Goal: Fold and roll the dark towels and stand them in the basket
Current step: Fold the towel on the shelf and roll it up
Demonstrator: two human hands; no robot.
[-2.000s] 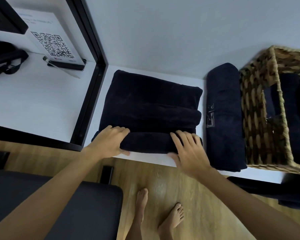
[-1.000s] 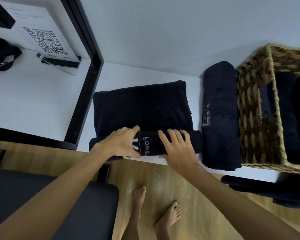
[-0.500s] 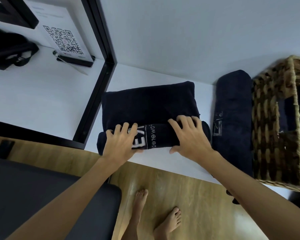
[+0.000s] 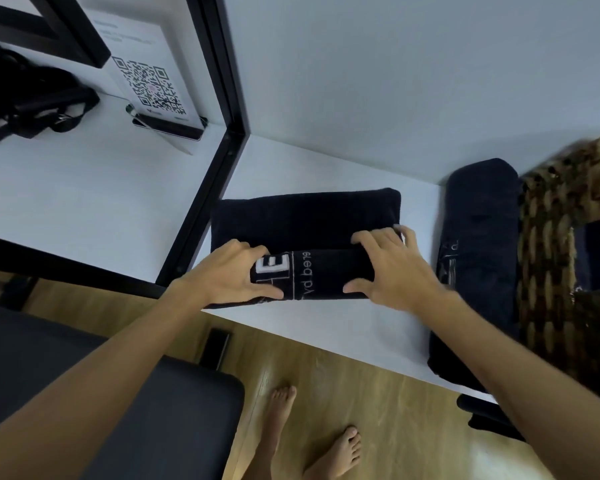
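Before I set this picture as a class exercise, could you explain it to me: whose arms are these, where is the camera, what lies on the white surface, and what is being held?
There is no machine here. A person wears a camera on the head, looking down at their own arms and bare feet. Both hands work on a dark towel lying on a white shelf. Its near part is rolled up, and the left hand and right hand each have a grip on the roll, fingers over it and thumbs at its near side. To the right lies a finished rolled towel, beside a woven basket. Further left stand a sign with a square code and a black bag.
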